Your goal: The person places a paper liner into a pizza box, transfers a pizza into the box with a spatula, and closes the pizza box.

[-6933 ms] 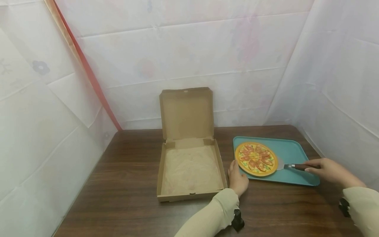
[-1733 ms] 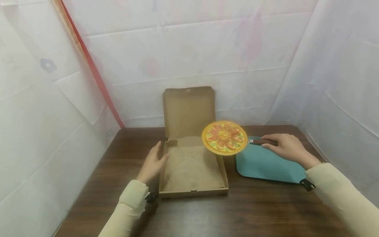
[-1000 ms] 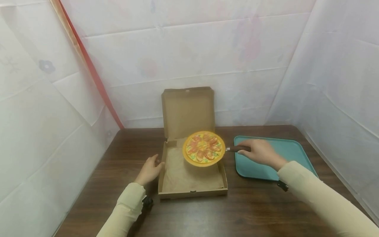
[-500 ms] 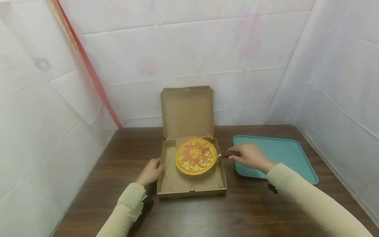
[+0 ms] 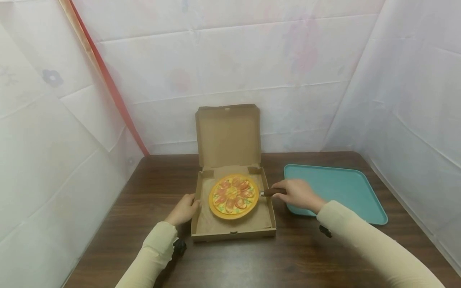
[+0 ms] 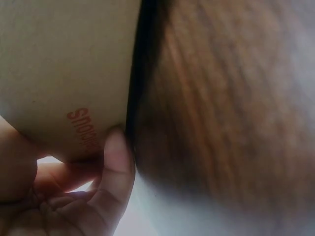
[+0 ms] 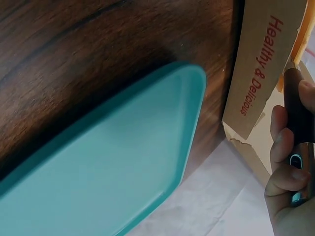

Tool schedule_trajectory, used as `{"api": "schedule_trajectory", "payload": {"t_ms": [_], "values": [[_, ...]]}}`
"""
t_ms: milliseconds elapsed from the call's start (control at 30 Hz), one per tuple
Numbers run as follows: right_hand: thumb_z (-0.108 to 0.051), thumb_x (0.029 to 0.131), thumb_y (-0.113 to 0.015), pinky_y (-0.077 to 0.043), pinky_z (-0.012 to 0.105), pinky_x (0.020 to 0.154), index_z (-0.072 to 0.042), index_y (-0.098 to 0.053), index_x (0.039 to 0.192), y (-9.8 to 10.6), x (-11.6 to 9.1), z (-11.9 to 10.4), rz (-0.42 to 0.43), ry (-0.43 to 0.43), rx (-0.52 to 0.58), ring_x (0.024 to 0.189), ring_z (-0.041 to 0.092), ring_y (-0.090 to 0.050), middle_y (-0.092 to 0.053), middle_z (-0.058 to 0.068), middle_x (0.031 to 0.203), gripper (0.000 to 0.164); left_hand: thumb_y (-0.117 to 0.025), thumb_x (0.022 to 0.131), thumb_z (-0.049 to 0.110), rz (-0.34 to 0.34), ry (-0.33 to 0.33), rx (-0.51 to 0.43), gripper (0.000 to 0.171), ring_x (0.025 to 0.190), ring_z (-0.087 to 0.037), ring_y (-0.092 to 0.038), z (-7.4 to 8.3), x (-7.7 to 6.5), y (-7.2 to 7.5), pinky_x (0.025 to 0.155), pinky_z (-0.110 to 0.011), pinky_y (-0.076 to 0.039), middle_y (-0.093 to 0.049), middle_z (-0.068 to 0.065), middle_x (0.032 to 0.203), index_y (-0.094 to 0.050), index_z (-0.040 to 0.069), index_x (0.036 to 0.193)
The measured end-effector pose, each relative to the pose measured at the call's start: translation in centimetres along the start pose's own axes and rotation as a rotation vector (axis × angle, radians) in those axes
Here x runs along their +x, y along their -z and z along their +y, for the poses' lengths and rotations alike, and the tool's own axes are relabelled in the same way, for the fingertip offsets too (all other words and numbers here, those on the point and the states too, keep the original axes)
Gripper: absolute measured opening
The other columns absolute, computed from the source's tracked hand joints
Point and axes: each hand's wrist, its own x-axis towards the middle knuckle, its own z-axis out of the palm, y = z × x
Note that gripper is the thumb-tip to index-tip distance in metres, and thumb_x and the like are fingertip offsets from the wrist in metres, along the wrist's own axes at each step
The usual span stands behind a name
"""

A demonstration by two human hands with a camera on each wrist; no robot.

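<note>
A round toy pizza (image 5: 233, 197) with an orange rim is inside the cardboard pizza box (image 5: 212, 229), whose lid stands up behind it. My right hand (image 5: 297, 194) grips the dark brown handle (image 5: 275, 192) of a pizza server at the pizza's right edge; the server's blade is hidden under the pizza. Whether the pizza rests flat on the box floor I cannot tell. My left hand (image 5: 183, 209) holds the box's left side wall. In the left wrist view, its fingers (image 6: 117, 152) are bent against the wall's printed outer face.
A turquoise tray (image 5: 335, 188) lies to the right of the box, partly under my right hand and forearm. Both stand on a dark wood-grain table (image 5: 245, 264). White cloth walls (image 5: 230, 60) enclose the back and both sides.
The pizza was lifted off the tray on the server, carried left over the box and lowered into it. My left hand went from the tray's side to the box's left wall.
</note>
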Motion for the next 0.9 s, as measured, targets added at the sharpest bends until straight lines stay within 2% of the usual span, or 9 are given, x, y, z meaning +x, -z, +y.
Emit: {"api": "schedule_trajectory", "payload": {"t_ms": [100, 267, 333, 500, 667, 900], "values": [[-0.031, 0.09, -0.07, -0.049, 0.03, 0.064, -0.015, -0.073, 0.112, 0.0, 0.1, -0.1, -0.003, 0.007, 0.007, 0.075, 0.01, -0.063, -0.075, 0.002, 0.102, 0.027, -0.049, 0.1, 0.012, -0.006, 0.002, -0.008, 0.034, 0.102, -0.029, -0.06, 0.2, 0.4, 0.1, 0.091, -0.051, -0.051, -0.062, -0.022, 0.115, -0.058, -0.007, 0.127], [-0.031, 0.09, -0.07, -0.045, 0.026, 0.061, -0.016, -0.073, 0.113, -0.2, 0.1, -0.2, -0.014, -0.003, 0.01, 0.069, 0.005, -0.057, -0.075, 0.002, 0.102, 0.028, -0.049, 0.1, 0.01, -0.023, -0.015, -0.035, 0.03, 0.084, -0.02, -0.063, 0.5, 1.0, 0.3, 0.079, -0.04, -0.056, -0.067, -0.014, 0.099, -0.061, -0.008, 0.121], [-0.031, 0.09, -0.07, -0.043, 0.025, 0.06, -0.016, -0.073, 0.113, -0.2, 0.1, -0.2, -0.011, -0.007, 0.01, 0.068, 0.004, -0.056, -0.075, 0.002, 0.102, 0.028, -0.049, 0.099, 0.009, -0.026, -0.026, -0.034, 0.03, 0.083, -0.019, -0.063, 0.7, 1.2, 0.4, 0.078, -0.04, -0.056, -0.068, -0.014, 0.097, -0.061, -0.008, 0.12], [-0.03, 0.09, -0.07, -0.041, 0.025, 0.058, -0.015, -0.073, 0.112, -0.1, 0.0, -0.2, 0.011, -0.014, 0.01, 0.065, 0.005, -0.052, -0.075, 0.002, 0.1, 0.027, -0.049, 0.1, 0.01, -0.025, -0.041, -0.001, 0.03, 0.091, -0.023, -0.062, 1.1, 1.5, 0.7, 0.084, -0.045, -0.054, -0.066, -0.019, 0.106, -0.062, -0.008, 0.121], [-0.03, 0.09, -0.071, -0.045, 0.027, 0.061, -0.016, -0.073, 0.112, 0.1, 0.1, -0.3, 0.022, -0.014, 0.019, 0.07, 0.007, -0.057, -0.075, 0.002, 0.1, 0.027, -0.049, 0.099, 0.009, -0.033, -0.052, -0.004, 0.028, 0.088, -0.021, -0.062, 1.4, 2.1, 1.0, 0.082, -0.043, -0.055, -0.067, -0.017, 0.103, -0.063, -0.007, 0.118], [-0.031, 0.09, -0.07, -0.05, 0.031, 0.064, -0.018, -0.074, 0.109, 0.2, 0.4, -0.5, 0.018, 0.004, -0.027, 0.078, 0.012, -0.066, -0.075, 0.001, 0.101, 0.024, -0.05, 0.098, 0.006, -0.055, -0.07, -0.011, 0.024, 0.073, -0.015, -0.056, 1.4, 3.0, 1.3, 0.07, -0.031, -0.051, -0.064, -0.01, 0.084, -0.064, -0.007, 0.112]]}}
